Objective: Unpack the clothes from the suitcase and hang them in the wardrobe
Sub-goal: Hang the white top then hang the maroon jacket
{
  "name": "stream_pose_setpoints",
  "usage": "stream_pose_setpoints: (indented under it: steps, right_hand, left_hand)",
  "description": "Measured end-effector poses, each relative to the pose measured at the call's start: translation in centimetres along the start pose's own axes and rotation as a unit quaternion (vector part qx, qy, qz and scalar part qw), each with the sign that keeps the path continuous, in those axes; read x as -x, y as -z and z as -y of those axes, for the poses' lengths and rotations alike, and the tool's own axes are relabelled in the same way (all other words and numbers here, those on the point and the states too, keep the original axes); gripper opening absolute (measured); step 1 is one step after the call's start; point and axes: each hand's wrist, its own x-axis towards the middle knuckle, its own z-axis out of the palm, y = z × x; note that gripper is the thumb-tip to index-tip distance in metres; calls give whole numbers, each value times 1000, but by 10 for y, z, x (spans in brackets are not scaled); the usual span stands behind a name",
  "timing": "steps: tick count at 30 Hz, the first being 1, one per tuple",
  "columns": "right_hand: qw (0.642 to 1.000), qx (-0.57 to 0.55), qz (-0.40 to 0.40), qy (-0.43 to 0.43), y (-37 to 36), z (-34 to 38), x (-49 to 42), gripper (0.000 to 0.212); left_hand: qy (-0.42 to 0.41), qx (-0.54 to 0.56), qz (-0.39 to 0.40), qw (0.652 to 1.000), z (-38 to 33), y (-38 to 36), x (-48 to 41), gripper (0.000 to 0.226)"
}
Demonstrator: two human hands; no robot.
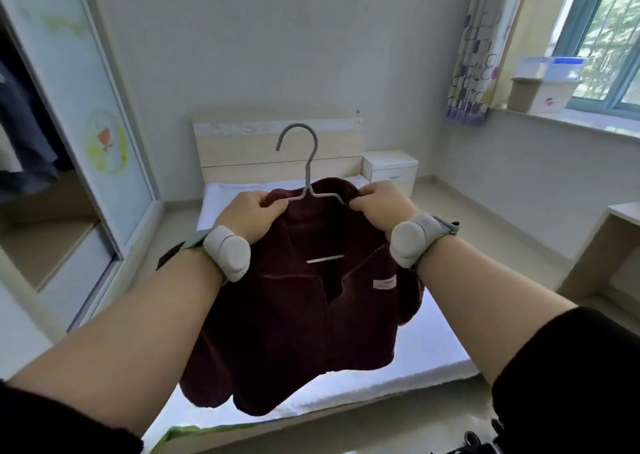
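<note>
A dark maroon fleece jacket (294, 332) hangs in the air in front of me on a grey hanger (306, 173), whose hook sticks up above the collar. My left hand (249, 214) pinches the jacket's collar and the hanger's left arm. My right hand (377, 207) pinches the collar at the hanger's right arm. The wardrobe (31, 183) stands open at the left, with dark clothes hanging inside. The suitcase is not clearly in view.
A bed with a white mattress (433, 346) and a light wooden headboard (277, 152) lies below the jacket. A white nightstand (389, 168) is beside it. The wardrobe's sliding door (79, 107) stands at the left, a desk edge (620, 218) at the right, boxes (540, 90) on the windowsill.
</note>
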Motion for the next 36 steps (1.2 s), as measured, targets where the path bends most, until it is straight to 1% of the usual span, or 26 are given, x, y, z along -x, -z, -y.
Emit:
stream_pose_setpoints:
  steps: [2,3,4,5,6,7,9,10,11,12,14,15,17,18,21,23,24,26,27,30,31,32,34,36]
  right_hand:
    - [993,-106,55,22,-36,39,1,12]
    - [985,-153,82,16,-51,55,0,10]
    - [979,-174,103,16,-65,69,0,11]
    - [982,-159,102,22,-79,83,-4,10]
    - [991,-100,77,44,-86,91,-8,8]
    - [996,-31,41,74,-97,102,-13,13]
    - [990,66,-43,121,-103,110,-20,37]
    - [982,92,-62,150,-112,120,-23,48]
    - [974,124,-59,180,-121,130,-25,57]
    - [964,165,-38,206,-132,141,-26,62]
    - [945,219,27,242,-152,160,-32,60]
    - [939,218,54,261,-165,171,-34,52]
    - [932,204,63,293,-183,187,-36,32]
    - [927,204,64,308,-196,198,-36,29]
    - [918,187,86,339,-226,225,-37,28]
    - [915,176,79,355,-249,243,-43,29]
    - [913,181,72,358,-259,251,-46,30]
    - [906,196,67,370,-282,268,-55,28]
    - [901,203,68,377,-295,278,-61,25]
    - [883,227,59,407,-317,289,-71,16]
    - [876,234,55,417,-327,294,-77,18]
    - [868,244,55,430,-336,300,-84,25]
    - [852,263,69,448,-351,310,-99,40]
    - [847,253,99,457,-361,318,-114,45]
  left_hand:
    - [4,-11,-12,1000,19,34,-5,23]
    - [9,-9,-22,1000,27,49,-7,26]
    - [14,-4,-34,999,34,66,-8,28]
    - [12,-1,-46,999,43,85,-10,29]
    - [8,7,-49,999,47,98,-12,28]
    - [2,9,-52,999,55,115,-13,26]
    - [-10,11,-56,998,60,132,-13,17]
    - [-15,11,-58,998,66,145,-11,13]
    - [-23,11,-55,998,74,156,-10,12]
    - [-28,7,-52,998,82,167,-9,11]
    - [-34,8,-51,998,98,188,-8,9]
    - [-33,18,-55,998,106,200,-8,7]
    - [-25,31,-57,998,118,217,-8,7]
    - [-15,30,-57,998,127,229,-7,7]
    - [-7,7,-67,998,155,260,-2,8]
    - [-12,-52,-112,992,175,280,2,6]
    - [-17,-94,-149,984,183,288,4,5]
    - [-16,-170,-231,958,198,303,6,6]
    - [-2,-186,-259,948,208,312,5,7]
    - [56,-148,-300,941,227,324,1,7]
    - [81,-132,-313,937,235,329,-6,6]
    - [102,-111,-316,937,243,334,-14,7]
    - [131,-57,-297,944,257,342,-32,11]
    - [139,-14,-261,955,266,349,-46,13]
